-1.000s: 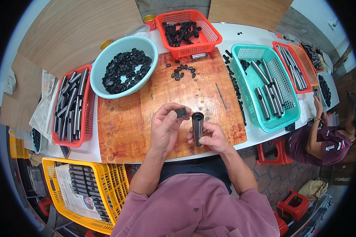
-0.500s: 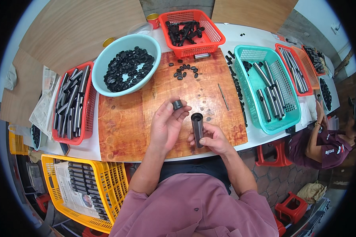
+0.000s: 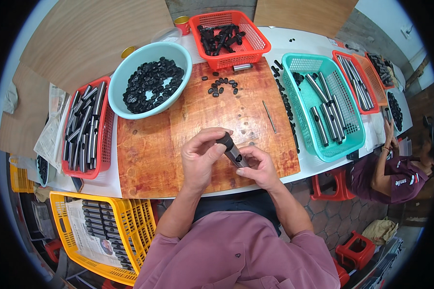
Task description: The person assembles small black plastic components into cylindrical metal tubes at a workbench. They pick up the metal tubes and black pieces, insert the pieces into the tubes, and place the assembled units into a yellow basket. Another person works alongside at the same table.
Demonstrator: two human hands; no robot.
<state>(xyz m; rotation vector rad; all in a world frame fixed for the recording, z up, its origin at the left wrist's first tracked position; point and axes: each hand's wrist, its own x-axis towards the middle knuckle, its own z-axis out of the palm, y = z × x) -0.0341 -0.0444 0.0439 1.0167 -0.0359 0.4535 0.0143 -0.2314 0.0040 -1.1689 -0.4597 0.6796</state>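
Note:
Above the near part of the wooden board [image 3: 159, 159], a grey metal tube [image 3: 235, 157] with a hole in its side is held tilted. My right hand [image 3: 260, 168] is closed around its lower part. Thumb and fingers of my left hand [image 3: 199, 156] grip a short black cap [image 3: 224, 138] at the tube's upper end. Cap and tube meet there; how far the cap sits in or over the tube is hidden by my fingers. Farther back on the board lie several small black oval pieces [image 3: 216, 90] and a thin metal rod [image 3: 269, 116].
A light-blue bowl [image 3: 116, 79] of black pieces stands back left. Tubes fill a red basket [image 3: 104, 147] at left, a teal basket [image 3: 341, 150] at right and a yellow crate [image 3: 136, 221] below. Black parts lie in a red basket [image 3: 241, 59] behind. A co-worker [image 3: 390, 178] sits far right.
My left hand has brought the cap right and down onto the tube's upper end. The tube has tipped from nearly upright toward the left hand.

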